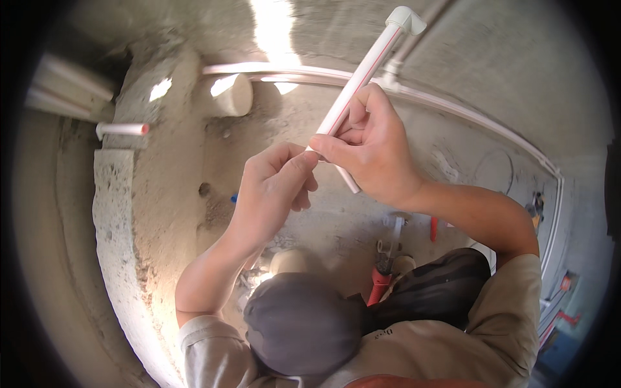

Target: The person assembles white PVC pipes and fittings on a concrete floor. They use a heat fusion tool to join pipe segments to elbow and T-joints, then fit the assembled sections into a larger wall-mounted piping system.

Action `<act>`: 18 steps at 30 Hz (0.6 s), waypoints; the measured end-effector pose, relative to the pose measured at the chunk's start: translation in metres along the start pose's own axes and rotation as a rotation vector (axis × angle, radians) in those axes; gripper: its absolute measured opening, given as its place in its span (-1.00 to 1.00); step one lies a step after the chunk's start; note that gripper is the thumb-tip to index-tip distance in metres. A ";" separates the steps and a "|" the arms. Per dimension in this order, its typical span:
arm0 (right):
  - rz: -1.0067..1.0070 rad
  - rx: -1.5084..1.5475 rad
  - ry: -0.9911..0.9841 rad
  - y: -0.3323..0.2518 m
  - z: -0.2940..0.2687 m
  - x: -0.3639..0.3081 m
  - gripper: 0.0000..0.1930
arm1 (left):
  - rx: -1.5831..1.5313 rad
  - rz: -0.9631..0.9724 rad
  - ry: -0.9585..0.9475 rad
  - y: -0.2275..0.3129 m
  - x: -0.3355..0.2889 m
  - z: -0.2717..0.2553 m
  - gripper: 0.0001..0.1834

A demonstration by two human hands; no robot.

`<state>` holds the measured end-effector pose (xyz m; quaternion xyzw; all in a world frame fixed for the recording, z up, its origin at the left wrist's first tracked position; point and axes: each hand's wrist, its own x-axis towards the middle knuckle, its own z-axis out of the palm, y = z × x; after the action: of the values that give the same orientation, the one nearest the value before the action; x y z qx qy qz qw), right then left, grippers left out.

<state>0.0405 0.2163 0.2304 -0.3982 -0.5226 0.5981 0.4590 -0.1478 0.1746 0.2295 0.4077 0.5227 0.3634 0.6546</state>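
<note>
Overhead, I'm clasping a white pipe [362, 74] in my right hand [372, 152], my left hand [275, 184] pinching its lower end, above a rough concrete floor [174, 194] where long white pipes [453, 103] are lying.

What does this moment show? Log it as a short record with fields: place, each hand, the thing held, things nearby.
Place: bare concrete floor with a raised concrete edge
Right hand: right hand wrapped around the white pipe, thumb on top
Left hand: left hand, fingertips pinched at the pipe's lower part
Held thing: white pipe with a red stripe, tilted, white elbow fitting on its far end
Nearby: long white pipe run along the floor; short pipe stub with a red end; wide white pipe opening; red-handled tool
</note>
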 end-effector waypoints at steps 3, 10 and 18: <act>-0.029 -0.016 0.093 -0.007 -0.036 -0.026 -0.59 | 0.063 -0.007 -0.025 0.001 0.009 0.043 -0.70; -0.159 0.035 0.264 0.004 -0.119 -0.086 -0.60 | 0.174 0.009 -0.106 -0.010 0.027 0.137 -0.69; 0.104 -0.464 0.400 0.084 -0.260 -0.212 -0.52 | 0.340 -0.003 -0.121 -0.049 0.037 0.203 -0.77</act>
<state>0.3328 0.0767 0.1113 -0.6285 -0.5231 0.3953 0.4184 0.0607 0.1569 0.1949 0.5329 0.5370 0.2434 0.6069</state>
